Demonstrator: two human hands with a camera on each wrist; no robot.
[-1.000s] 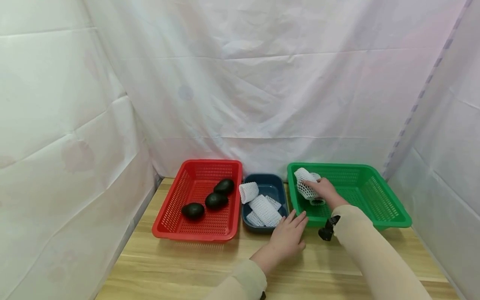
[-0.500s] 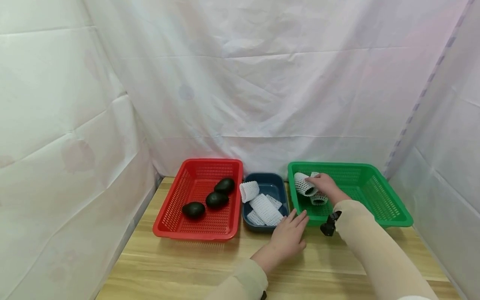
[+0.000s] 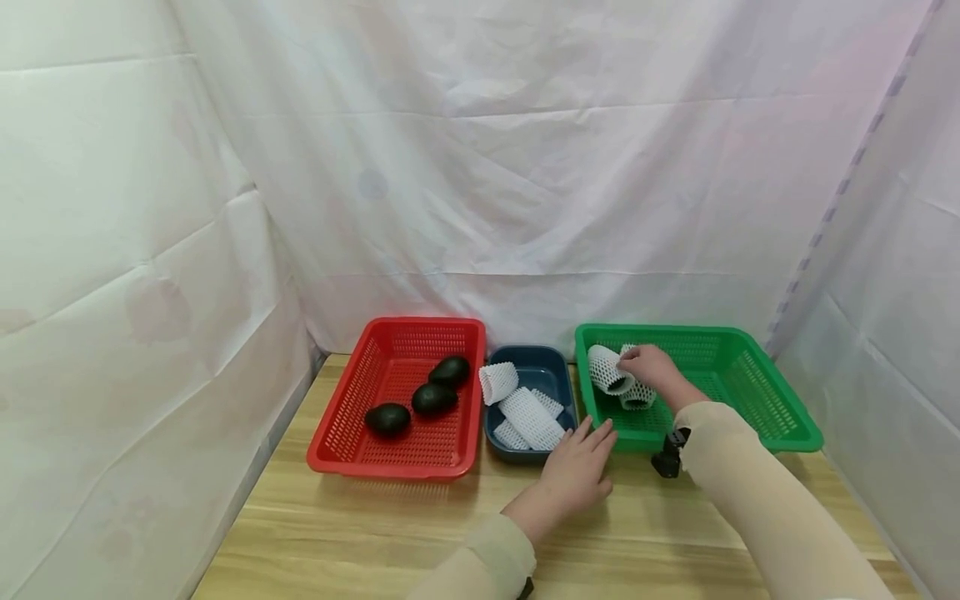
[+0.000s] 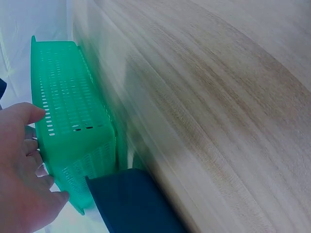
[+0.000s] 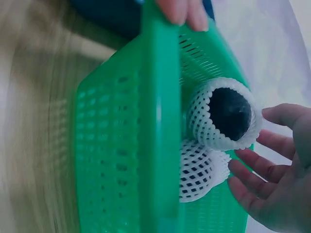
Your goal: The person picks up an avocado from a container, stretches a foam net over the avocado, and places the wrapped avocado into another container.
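Note:
My right hand [image 3: 654,371] is over the left part of the green basket [image 3: 720,392], fingers loosely bent and thumb next to a white foam net sleeve [image 3: 609,371]. A dark avocado [image 5: 229,114] shows inside that sleeve in the right wrist view; whether a fingertip still touches the net, I cannot tell. Beneath and beside it lies a second netted piece [image 5: 196,172]. My left hand [image 3: 576,471] rests with spread fingers at the basket's near left corner; in the left wrist view its thumb [image 4: 33,114] lies by the green rim.
To the left stands a red basket [image 3: 322,454] with three bare avocados [image 3: 433,401]. Between the baskets is a dark blue tub [image 3: 536,357] with several foam sleeves [image 3: 532,419], one leaning on its left rim [image 3: 498,383]. White cloth [image 3: 480,208] hangs behind the wooden table [image 3: 360,533].
The right hand has lowered the netted avocado into the green basket beside the other, let go of it and drawn slightly right. The left hand has stayed in place.

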